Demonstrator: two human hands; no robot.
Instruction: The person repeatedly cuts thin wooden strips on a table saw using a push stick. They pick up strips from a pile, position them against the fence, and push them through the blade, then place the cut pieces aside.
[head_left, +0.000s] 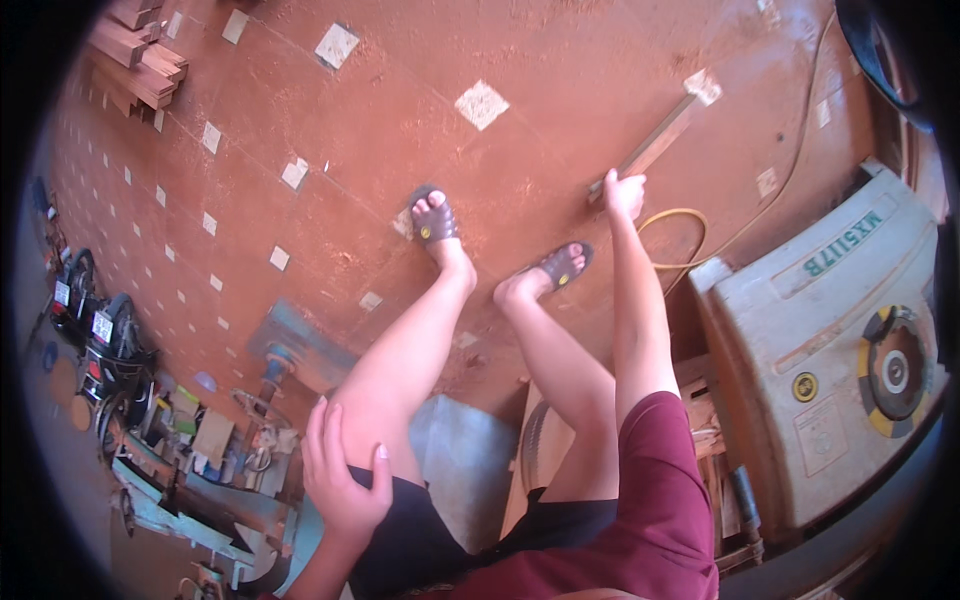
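Note:
My right hand (624, 194), arm stretched out ahead, is closed around the near end of a narrow wooden strip (660, 138). The strip slants away from me to the right, over the tiled floor; I cannot tell whether its far end touches the floor. My left hand (343, 472) lies on my left thigh just above the knee, fingers extended and thumb apart, with nothing in it. Beside my right hand a yellow hose (690, 212) curls on the floor.
A large grey machine (770, 310) with a round black-and-yellow dial stands at my right. Stacked boards (135, 60) lie far left. Motorbikes (105, 335) and a cluttered bench (215, 470) are at the left. The reddish floor (400, 100) has sawdust and pale square tiles.

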